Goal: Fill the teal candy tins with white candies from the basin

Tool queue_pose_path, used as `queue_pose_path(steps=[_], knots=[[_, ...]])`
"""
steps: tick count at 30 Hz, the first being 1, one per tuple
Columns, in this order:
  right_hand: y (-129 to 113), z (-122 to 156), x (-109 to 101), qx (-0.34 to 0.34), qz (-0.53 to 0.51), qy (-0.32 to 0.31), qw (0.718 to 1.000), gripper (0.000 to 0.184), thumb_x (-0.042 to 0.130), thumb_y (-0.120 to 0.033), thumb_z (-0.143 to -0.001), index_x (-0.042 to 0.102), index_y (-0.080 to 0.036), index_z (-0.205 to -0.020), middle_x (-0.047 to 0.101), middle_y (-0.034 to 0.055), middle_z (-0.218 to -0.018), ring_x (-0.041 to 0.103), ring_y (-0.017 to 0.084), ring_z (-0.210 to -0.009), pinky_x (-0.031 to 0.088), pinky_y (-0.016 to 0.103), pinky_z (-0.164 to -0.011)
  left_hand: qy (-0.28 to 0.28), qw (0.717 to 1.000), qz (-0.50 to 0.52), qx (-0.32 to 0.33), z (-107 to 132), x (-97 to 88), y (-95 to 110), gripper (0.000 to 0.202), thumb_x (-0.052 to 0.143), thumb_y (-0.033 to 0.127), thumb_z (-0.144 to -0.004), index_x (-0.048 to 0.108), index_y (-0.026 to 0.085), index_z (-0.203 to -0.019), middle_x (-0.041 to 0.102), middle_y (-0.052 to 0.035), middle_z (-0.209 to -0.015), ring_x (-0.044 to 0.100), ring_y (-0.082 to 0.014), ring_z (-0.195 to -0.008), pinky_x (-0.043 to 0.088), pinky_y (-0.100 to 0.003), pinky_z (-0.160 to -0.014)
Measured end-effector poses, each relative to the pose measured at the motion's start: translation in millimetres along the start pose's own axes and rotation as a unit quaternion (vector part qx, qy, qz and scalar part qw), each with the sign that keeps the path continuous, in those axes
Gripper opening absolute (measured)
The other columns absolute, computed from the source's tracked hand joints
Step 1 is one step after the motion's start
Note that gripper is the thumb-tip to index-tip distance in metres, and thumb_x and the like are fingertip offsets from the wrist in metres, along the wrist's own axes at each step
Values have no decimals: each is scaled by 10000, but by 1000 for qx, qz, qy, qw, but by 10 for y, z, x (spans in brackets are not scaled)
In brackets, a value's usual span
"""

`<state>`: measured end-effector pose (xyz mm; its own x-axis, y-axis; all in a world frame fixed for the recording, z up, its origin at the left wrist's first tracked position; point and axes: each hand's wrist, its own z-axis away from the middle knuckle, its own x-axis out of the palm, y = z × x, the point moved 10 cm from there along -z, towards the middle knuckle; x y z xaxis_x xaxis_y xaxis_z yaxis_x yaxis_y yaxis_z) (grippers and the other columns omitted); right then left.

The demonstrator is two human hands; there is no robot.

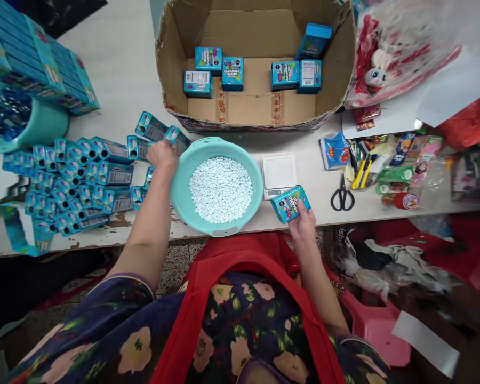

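My right hand grips a blue candy box printed "Caramelo Macizo", tilted beside the small white scale. My left hand reaches over the left rim of the turquoise basin, its fingers curled at a blue candy box; the grip is partly hidden by the back of the hand. The turquoise basin sits between my hands, with many small white candies in it. Many more blue boxes with round openings lie stacked left of my left arm.
Behind the basin stands an open cardboard carton with several blue boxes inside. Black scissors, yellow cutters and packaged items lie at the right. A turquoise bucket of blue wrapped pieces and tall stacked cartons stand far left.
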<state>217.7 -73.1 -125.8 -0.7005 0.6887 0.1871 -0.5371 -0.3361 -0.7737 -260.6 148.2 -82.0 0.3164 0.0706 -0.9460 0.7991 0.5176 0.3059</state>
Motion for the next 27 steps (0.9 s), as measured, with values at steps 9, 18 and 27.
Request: queue_pose_path(steps=[9, 18, 27], knots=[[554, -21, -408, 210, -50, 4, 977, 226, 766, -400, -758, 680, -227, -875, 746, -7, -850, 713, 129, -805, 625, 257, -690, -93, 984, -22, 151, 809, 270, 446, 381, 389, 418, -974, 659, 177, -1092, 691, -92, -950, 608, -252, -947, 433, -405, -861], [854, 11, -693, 283, -15, 45, 958, 466, 655, -659, -763, 625, -214, -899, 682, 55, -893, 703, 175, -861, 595, 223, -533, -299, 823, -9, 483, 2302, 1319, 1210, 558, 502, 546, -888, 569, 197, -1319, 482, -148, -1448, 352, -337, -1365, 226, -514, -1116], [508, 119, -751, 77, -15, 86, 993, 708, 743, -707, -609, 484, -268, -1100, 560, 26, -1165, 654, 167, -1021, 604, 405, -865, -340, 712, -63, 611, 2646, 1097, 686, 582, 490, 492, -888, 439, 349, -1451, 230, -73, -1621, 95, -373, -1497, 11, -615, -1152]])
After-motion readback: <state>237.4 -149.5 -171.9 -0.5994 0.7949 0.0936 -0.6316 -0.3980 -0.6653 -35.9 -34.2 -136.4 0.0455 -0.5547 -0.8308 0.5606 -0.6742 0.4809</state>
